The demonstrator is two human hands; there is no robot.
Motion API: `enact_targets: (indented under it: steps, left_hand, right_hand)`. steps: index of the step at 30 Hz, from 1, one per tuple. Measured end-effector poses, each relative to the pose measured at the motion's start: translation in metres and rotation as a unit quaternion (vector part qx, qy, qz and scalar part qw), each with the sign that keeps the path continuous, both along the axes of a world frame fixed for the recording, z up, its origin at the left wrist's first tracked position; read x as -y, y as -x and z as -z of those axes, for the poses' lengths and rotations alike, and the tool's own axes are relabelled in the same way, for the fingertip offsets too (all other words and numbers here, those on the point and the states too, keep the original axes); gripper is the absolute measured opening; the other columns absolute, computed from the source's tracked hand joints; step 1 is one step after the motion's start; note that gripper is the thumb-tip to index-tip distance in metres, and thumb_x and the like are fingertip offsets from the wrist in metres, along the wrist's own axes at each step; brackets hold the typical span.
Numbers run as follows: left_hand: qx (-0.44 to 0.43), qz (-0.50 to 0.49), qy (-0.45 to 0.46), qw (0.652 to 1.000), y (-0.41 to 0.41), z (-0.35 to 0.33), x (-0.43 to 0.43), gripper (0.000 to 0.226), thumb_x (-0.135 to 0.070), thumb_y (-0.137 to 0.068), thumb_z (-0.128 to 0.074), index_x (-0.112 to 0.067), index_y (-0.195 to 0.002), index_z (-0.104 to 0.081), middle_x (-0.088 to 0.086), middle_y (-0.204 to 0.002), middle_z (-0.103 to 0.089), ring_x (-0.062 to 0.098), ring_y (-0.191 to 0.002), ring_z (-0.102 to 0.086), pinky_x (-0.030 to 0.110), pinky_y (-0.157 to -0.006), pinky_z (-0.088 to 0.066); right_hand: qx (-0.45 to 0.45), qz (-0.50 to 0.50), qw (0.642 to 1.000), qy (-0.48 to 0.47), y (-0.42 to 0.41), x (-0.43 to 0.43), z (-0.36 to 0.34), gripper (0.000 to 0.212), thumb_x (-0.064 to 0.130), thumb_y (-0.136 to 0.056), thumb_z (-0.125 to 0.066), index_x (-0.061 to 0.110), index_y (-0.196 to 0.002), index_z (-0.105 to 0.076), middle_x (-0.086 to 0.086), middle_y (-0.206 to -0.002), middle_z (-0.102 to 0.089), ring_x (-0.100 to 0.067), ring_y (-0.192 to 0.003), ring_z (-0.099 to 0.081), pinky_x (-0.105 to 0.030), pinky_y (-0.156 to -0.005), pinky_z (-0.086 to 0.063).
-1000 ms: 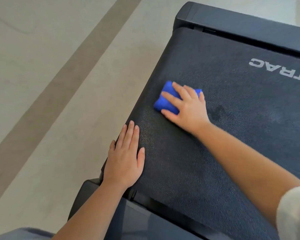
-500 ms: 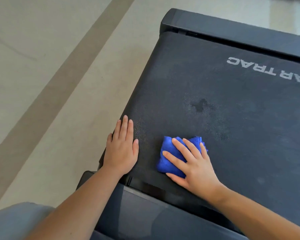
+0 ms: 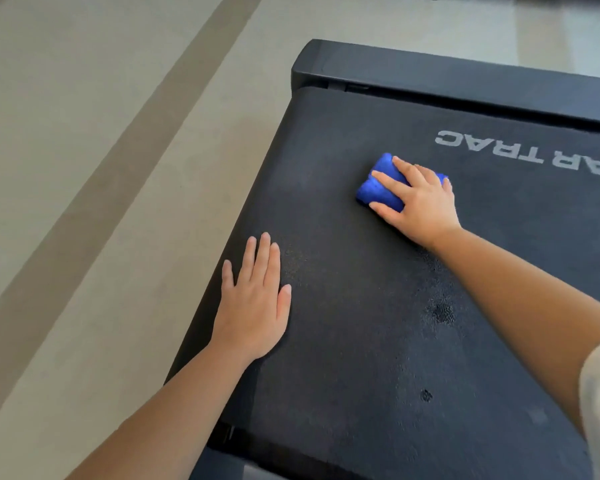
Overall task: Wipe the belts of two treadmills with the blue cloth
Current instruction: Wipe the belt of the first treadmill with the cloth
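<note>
A folded blue cloth (image 3: pixel 378 187) lies on the dark treadmill belt (image 3: pixel 343 341), near its far end below the white lettering (image 3: pixel 520 152). My right hand (image 3: pixel 418 202) presses flat on the cloth, fingers spread over it, covering its right part. My left hand (image 3: pixel 253 303) rests flat on the belt by the left edge, fingers together, holding nothing. Small dark wet spots (image 3: pixel 440 311) show on the belt between my arms.
The treadmill's black end cover (image 3: pixel 447 76) runs across the far end. Beige floor (image 3: pixel 84 168) with a darker stripe (image 3: pixel 125 157) lies to the left. A black frame part (image 3: pixel 222 459) sits at the near edge.
My right hand has pushed the blue cloth from the near end of the belt away toward the far end. My left hand has stayed flat on the belt's left edge.
</note>
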State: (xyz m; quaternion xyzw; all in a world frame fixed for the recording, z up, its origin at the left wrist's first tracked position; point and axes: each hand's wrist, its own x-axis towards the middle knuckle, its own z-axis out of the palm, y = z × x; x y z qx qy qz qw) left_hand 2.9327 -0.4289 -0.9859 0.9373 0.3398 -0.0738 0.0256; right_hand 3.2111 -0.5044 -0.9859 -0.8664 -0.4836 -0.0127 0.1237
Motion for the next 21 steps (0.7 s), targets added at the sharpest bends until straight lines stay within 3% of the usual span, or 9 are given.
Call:
enact_targets:
  steps: [2, 5, 8, 13, 18, 21]
  left_hand:
    - [0.018, 0.007, -0.006, 1.000, 0.002, 0.003, -0.001, 0.064, -0.041, -0.092, -0.013, -0.003, -0.141, -0.028, 0.015, -0.148, -0.031, 0.033, -0.136, -0.030, 0.057, -0.098, -0.033]
    - [0.034, 0.009, -0.008, 0.999, -0.001, 0.000, 0.000, 0.061, -0.039, -0.093, -0.017, -0.001, -0.140, -0.026, 0.017, -0.147, -0.033, 0.034, -0.134, -0.032, 0.058, -0.096, -0.035]
    - [0.015, 0.005, -0.010, 1.000, 0.000, 0.001, 0.001, 0.062, -0.036, -0.091, -0.022, 0.001, -0.138, -0.036, 0.017, -0.147, -0.034, 0.034, -0.134, -0.033, 0.059, -0.093, -0.039]
    - [0.029, 0.009, -0.009, 1.000, 0.002, 0.002, 0.002, 0.061, -0.034, -0.090, -0.026, 0.002, -0.139, -0.035, 0.016, -0.149, -0.029, 0.031, -0.137, -0.028, 0.060, -0.094, -0.038]
    - [0.033, 0.010, -0.012, 0.999, 0.001, 0.004, 0.001, 0.061, -0.034, -0.090, -0.026, 0.002, -0.138, -0.036, 0.016, -0.149, -0.029, 0.029, -0.137, -0.024, 0.060, -0.094, -0.038]
    - [0.036, 0.009, -0.018, 0.999, 0.001, 0.004, 0.002, 0.061, -0.035, -0.091, -0.025, 0.002, -0.139, -0.034, 0.015, -0.150, -0.028, 0.029, -0.137, -0.025, 0.059, -0.095, -0.037]
  right_hand:
    - [-0.012, 0.011, 1.000, 0.018, -0.015, -0.016, -0.002, 0.051, 0.049, -0.088, -0.055, 0.036, -0.136, -0.046, -0.002, -0.151, -0.031, -0.032, -0.134, -0.029, -0.056, -0.106, -0.018]
    - [0.007, -0.012, 1.000, -0.007, -0.004, -0.013, -0.002, 0.055, 0.058, -0.083, -0.046, 0.029, -0.129, -0.056, -0.010, -0.143, -0.043, -0.038, -0.124, -0.042, -0.061, -0.097, -0.029]
    - [0.010, -0.089, 0.996, -0.025, 0.044, 0.021, 0.000, 0.056, 0.058, -0.078, -0.044, 0.027, -0.120, -0.064, -0.013, -0.133, -0.054, -0.041, -0.113, -0.053, -0.063, -0.087, -0.038]
    - [0.024, -0.228, 0.973, -0.031, 0.139, 0.086, 0.005, 0.053, 0.060, -0.078, -0.047, 0.035, -0.125, -0.052, -0.005, -0.139, -0.049, -0.034, -0.120, -0.047, -0.064, -0.092, -0.036]
    - [0.033, -0.266, 0.963, -0.033, 0.113, 0.061, 0.007, 0.051, 0.060, -0.077, -0.044, 0.037, -0.120, -0.060, -0.003, -0.134, -0.054, -0.032, -0.114, -0.056, -0.064, -0.087, -0.040]
    - [0.031, -0.207, 0.978, -0.019, 0.071, 0.010, 0.006, 0.054, 0.058, -0.075, -0.043, 0.032, -0.117, -0.065, -0.007, -0.130, -0.058, -0.035, -0.108, -0.059, -0.066, -0.082, -0.040]
